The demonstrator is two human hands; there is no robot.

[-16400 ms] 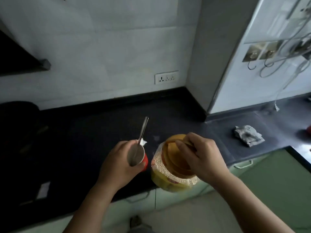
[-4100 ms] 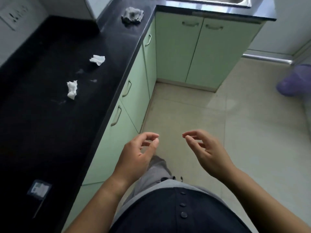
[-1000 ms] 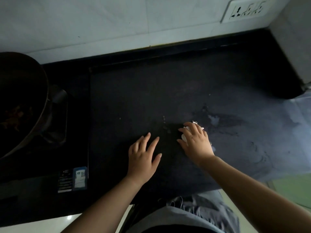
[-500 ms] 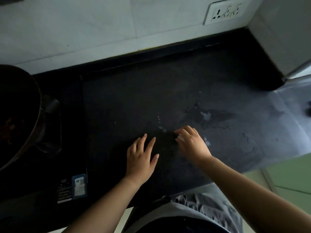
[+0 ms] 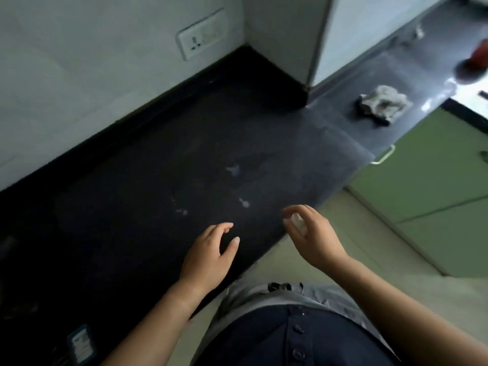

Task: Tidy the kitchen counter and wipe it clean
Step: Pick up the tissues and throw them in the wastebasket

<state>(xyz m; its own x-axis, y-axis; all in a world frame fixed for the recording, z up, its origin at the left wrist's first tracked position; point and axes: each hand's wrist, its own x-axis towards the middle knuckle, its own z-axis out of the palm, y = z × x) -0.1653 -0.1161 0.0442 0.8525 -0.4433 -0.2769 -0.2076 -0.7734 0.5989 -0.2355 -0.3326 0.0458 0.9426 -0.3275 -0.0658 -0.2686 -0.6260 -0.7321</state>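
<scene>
The black kitchen counter carries pale wet smears and small white scraps near its middle. My right hand is lifted just off the counter's front edge, fingers curled around a small crumpled white tissue. My left hand hovers low over the counter near the front edge, holding nothing, fingers loosely spread. A crumpled grey cloth lies further along the counter on the right.
A white wall socket sits above the counter. Green cabinet doors with a handle stand to the right. A red object is at the far right. A small blue-white packet lies at the lower left.
My right hand has lifted off the counter with the white tissue and drawn back past the front edge. The view has swung right, so the pan on the left is gone.
</scene>
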